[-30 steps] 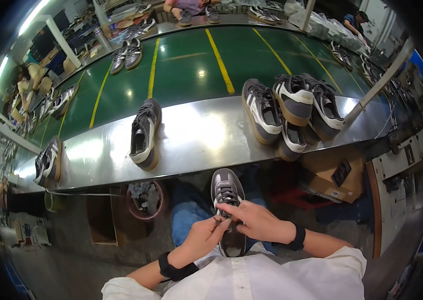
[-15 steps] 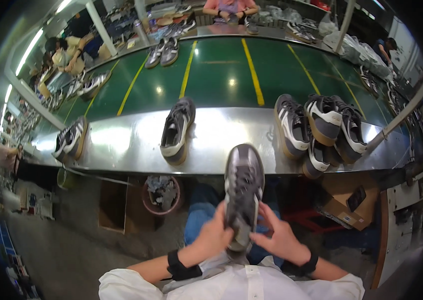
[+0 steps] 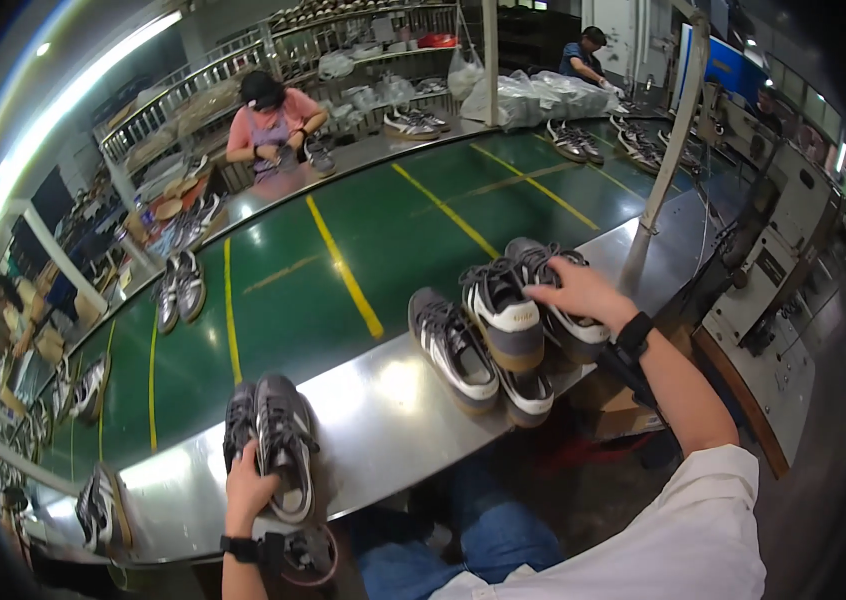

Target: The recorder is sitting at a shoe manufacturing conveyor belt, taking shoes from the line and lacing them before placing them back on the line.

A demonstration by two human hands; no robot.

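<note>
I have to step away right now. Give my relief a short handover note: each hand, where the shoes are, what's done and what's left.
Left hand: its grip is on the heel end of a grey sneaker pair lying on the steel ledge, at the person's left.
Right hand: resting on top of the rightmost shoe in the cluster of sneakers at the right end of the ledge; whether the grip is closed, I cannot tell.
Done: the left pair is down on the ledge.
Left, as I judge it: release the left pair and lift one from the right cluster.
</note>
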